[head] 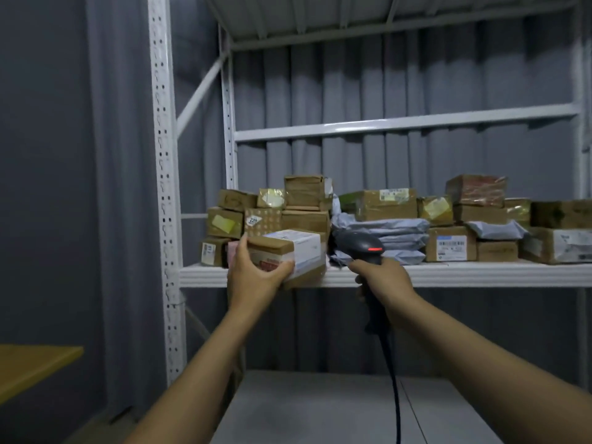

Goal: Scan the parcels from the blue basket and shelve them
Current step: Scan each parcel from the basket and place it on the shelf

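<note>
Head view: parcel at shelf edge, scanner raised.
I see left hand (253,275) gripping the taped parcel (290,251), thumb on top; right hand (382,277) just beside it wraps the scanner (358,243) handle; past both, shelf (480,274) with stacked boxes (386,205).

Both bare forearms stretch forward toward the shelf board (480,273). The left hand (256,277) clamps a parcel (288,251) by its near end at the board's front edge. The right hand (382,278), just right of it at that edge, is curled round the handle of a scanner (362,243).
</note>
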The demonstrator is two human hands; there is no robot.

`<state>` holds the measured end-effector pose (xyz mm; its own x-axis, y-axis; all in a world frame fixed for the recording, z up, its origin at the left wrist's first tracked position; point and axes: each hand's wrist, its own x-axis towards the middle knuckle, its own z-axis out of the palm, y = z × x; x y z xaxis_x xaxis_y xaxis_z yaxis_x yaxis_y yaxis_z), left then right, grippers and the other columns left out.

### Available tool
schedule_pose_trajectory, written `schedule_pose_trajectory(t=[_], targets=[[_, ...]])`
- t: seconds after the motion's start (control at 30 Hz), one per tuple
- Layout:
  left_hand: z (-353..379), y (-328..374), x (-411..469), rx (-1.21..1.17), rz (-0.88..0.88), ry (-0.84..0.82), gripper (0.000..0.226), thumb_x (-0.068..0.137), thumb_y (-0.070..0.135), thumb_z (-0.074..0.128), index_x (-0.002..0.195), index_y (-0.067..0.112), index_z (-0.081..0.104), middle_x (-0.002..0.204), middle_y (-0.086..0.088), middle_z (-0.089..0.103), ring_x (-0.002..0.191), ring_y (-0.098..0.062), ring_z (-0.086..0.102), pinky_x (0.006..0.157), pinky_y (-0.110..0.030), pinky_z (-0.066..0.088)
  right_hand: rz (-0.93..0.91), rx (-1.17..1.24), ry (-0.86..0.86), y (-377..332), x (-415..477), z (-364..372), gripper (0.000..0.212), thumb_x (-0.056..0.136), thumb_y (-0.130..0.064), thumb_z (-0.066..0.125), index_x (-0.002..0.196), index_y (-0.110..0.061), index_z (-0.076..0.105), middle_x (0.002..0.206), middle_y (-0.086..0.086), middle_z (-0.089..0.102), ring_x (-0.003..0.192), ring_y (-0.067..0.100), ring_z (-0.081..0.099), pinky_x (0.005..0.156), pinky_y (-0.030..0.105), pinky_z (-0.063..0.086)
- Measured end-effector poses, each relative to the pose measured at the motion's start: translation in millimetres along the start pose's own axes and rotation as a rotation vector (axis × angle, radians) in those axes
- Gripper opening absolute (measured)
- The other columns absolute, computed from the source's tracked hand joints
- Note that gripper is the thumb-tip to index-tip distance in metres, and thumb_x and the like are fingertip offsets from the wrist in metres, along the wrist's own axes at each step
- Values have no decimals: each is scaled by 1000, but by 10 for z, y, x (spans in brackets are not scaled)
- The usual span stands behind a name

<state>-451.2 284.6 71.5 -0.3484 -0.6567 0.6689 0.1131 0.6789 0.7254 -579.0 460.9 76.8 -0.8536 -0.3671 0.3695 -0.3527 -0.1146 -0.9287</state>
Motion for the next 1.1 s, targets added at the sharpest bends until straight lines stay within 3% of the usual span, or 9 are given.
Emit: schedule_pose_trajectory(t=[0.13,0.3,0.47,0.57,0.7,0.97,1.1], targets=[[77,351,335,16,143,14,105,54,66,69,145,36,25,144,3,44,129,-18,45,106,-45,42,-44,8,23,-344,250,-34,16,77,-21,70,76,-5,64,61,12,60,50,28,58,54,34,46],[489,806,667,120,307,21,81,71,58,71,139,43,31,136,-2,47,121,-22,47,95,-38,46,-69,-17,116,-608,580,-325,16,77,-17,68,75,-2,63,60,14,58,47,26,54,52,33,45],[1127,1187,1047,116,301,18,69,75,58,69,133,37,40,129,-4,51,112,-22,51,82,-30,44,-75,-36,206,-713,924,-765,14,79,-14,67,78,0,63,63,15,58,48,26,55,53,32,45],[1539,1278,1250,150,303,31,72,73,64,67,133,37,39,127,-7,51,115,-26,49,88,-38,49,-63,-75,240,-659,1123,-1035,18,80,-14,67,85,4,65,63,16,60,48,26,56,52,30,45],[2039,1379,1438,222,313,52,77,76,66,62,139,31,35,133,-11,48,121,-29,44,95,-42,44,-19,-103,256,-580,1359,-1342,18,77,-15,67,84,2,65,65,17,59,59,31,59,66,46,54],[2761,1427,1604,314,277,84,84,80,66,60,138,13,30,135,-18,45,121,-34,44,93,-41,43,22,-98,263,-362,1637,-1773,19,82,-11,67,92,4,63,69,14,57,59,27,57,61,36,47],[2896,1334,1603,474,374,77,79,83,61,58,141,13,31,146,-19,30,128,-35,37,98,-39,41,28,-118,262,-271,1700,-1920,18,84,-13,65,91,3,63,68,14,58,58,27,57,58,35,47]])
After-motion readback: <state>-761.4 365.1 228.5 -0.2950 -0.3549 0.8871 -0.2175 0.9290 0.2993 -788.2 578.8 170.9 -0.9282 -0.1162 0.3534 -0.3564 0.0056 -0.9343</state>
